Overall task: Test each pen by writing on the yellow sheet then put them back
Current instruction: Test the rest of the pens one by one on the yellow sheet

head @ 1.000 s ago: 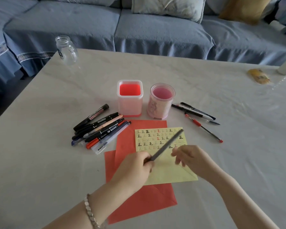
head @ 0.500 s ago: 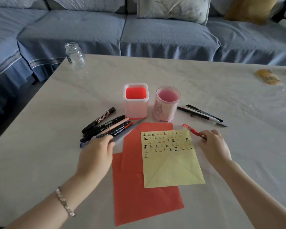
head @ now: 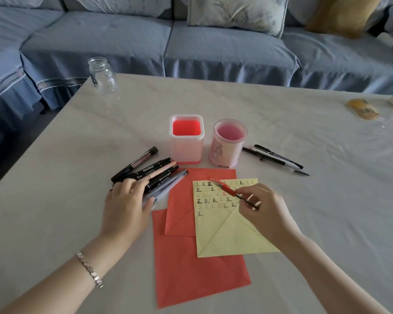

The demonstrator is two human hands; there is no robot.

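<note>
Right hand: my right hand (head: pixel 263 209) pinches the red pen (head: pixel 225 188) between thumb and fingertips, fingers curled round its dark barrel.
Red pen: it slants over the upper rows of the yellow sheet (head: pixel 232 236), red end pointing up and left, dark end at my fingers. I cannot tell whether it touches the paper.
Left hand: my left hand (head: pixel 127 205) lies on the near end of the pile of markers (head: pixel 154 172), fingers fairly straight and spread over them. The thumb sits just beside a grey pen (head: pixel 168 185) at the pile's right edge, and it looks like resting rather than gripping.
Yellow sheet: it lies on top of two overlapping red sheets (head: pixel 191 268), with rows of small written marks across its upper half and diagonal fold lines below.
Whiteboard marker: a black whiteboard marker (head: pixel 137 163) lies at the far left of the pile.
Holders: a square pen holder (head: pixel 186 143) and a round pink holder (head: pixel 227 148) stand upright side by side, just beyond the red sheets.
Other pens: a few black pens (head: pixel 277 158) lie to the right of the round holder.
Table: the pale table (head: pixel 304 200) also carries a glass jar (head: pixel 102 74) at its far left corner and a yellow packet (head: pixel 363 109) at the far right.
Wrist: a bracelet (head: pixel 90 269) sits on my left wrist.
Background: a blue sofa (head: pixel 213 46) runs behind the table.
</note>
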